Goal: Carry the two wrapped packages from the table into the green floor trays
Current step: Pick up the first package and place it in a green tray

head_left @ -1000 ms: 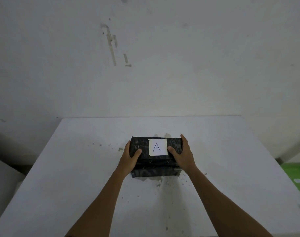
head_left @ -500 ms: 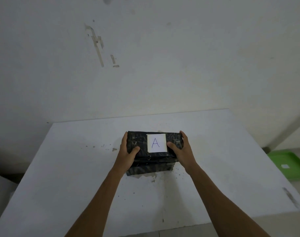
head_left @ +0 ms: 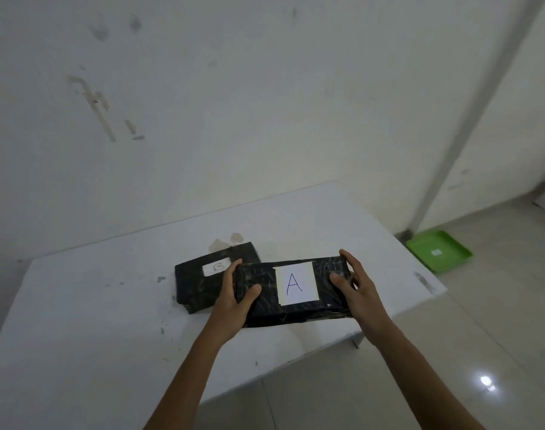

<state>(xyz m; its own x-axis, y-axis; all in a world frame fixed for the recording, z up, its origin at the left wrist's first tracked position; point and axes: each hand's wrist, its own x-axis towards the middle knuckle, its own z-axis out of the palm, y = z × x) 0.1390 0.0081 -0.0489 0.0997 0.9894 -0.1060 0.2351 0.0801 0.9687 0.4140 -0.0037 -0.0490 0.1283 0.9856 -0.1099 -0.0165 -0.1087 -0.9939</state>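
Lifting package A (head_left: 296, 290) off package B (head_left: 216, 276), left hand (head_left: 230, 302) and right hand (head_left: 356, 290) clamping its ends; B now uncovered on table (head_left: 94, 321); green tray (head_left: 438, 251) next.

package A (head_left: 296, 290): glossy crinkled black wrap, matt paper label | table (head_left: 78, 321): matt, stained | floor (head_left: 451, 352): glossy tile

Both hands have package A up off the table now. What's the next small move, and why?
Probably swing package A right, toward the green tray on the floor past the table corner. The left hand and right hand grip its two ends, so it looks secure, and the tray appears empty. Package B lies on the table.
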